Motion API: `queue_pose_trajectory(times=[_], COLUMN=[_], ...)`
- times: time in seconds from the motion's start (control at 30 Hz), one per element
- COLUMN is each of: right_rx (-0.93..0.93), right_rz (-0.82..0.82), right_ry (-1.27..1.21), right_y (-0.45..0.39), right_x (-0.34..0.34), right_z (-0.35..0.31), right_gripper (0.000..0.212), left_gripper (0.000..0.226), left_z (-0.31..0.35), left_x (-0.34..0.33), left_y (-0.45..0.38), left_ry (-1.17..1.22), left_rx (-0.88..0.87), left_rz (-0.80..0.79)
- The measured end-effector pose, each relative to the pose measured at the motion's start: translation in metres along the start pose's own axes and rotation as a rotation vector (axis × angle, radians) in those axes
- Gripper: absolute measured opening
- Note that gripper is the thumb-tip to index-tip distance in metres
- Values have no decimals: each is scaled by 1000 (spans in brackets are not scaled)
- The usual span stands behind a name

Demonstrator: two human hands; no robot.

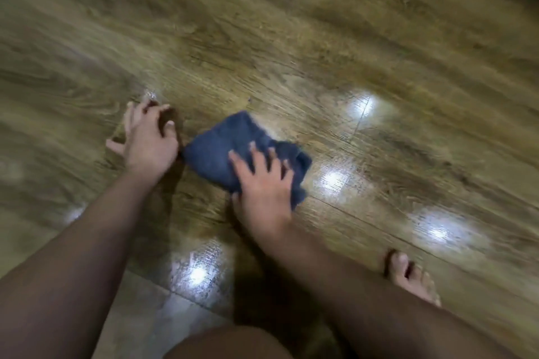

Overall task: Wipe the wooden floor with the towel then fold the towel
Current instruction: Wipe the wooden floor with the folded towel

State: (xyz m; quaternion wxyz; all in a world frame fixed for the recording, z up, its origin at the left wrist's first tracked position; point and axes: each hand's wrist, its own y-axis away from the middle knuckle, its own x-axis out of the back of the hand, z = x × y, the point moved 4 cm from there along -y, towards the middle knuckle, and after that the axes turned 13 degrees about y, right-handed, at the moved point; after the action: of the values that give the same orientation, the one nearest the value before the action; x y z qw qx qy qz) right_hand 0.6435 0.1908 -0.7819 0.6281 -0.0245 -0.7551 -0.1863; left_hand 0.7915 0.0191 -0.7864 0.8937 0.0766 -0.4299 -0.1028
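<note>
A bunched dark blue terry towel [245, 148] is seen lying on a glossy brown wood-grain plank floor [320, 38]. The right hand [264, 186] is pressed onto the towel's near right part, fingers spread. The left hand [147, 137] is braced on the bare floor just left of the towel, fingers splayed. A bare foot [411, 277] is planted at lower right, and a bare knee [230, 342] is cut by the bottom edge. Bright lamp reflections [332, 179] are scattered across the planks.

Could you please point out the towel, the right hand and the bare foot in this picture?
towel [217, 151]: head view, on its bare blue cloth.
right hand [262, 186]: head view, back of the hand.
bare foot [414, 280]: head view, top of the foot.
</note>
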Motion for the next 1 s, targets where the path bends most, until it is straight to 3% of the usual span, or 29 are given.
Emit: queue_pose_trajectory(times=[0.07,0.13,0.23,0.33,0.43,0.6,0.7,0.87,1.0], right_rx=[309,573,744,813,548,-178,-463,-518,-188], right_rz=[-60,-73,-59,-51,-9,176,163,258,213], right_ry=[54,236,339,351,338,265,131,99,160], right_y=[42,69,57,11,-65,-185,-211,-172,-98], right_x=[-22,-37,-34,-24,4,68,77,54,22], right_z=[-52,-73,-64,-38,21,153,177,117,19], right_gripper=[65,59,57,63,67,63,59,58,73], left_gripper=[46,59,68,63,61,66,68,66,57], left_z=[-20,-35,-51,-57,-57,-67,-71,-69,-65], left_x=[15,17,8,6,5,3,1,0,6], left_y=[-2,-1,-1,-7,-7,-14,-15,-17,-17], left_ry=[-4,-40,-164,-165,-161,-200,-201,-171,-92], left_rx=[138,267,347,354,369,341,333,325,349], left_rz=[28,-56,-219,-237,-244,-312,-296,-273,-290])
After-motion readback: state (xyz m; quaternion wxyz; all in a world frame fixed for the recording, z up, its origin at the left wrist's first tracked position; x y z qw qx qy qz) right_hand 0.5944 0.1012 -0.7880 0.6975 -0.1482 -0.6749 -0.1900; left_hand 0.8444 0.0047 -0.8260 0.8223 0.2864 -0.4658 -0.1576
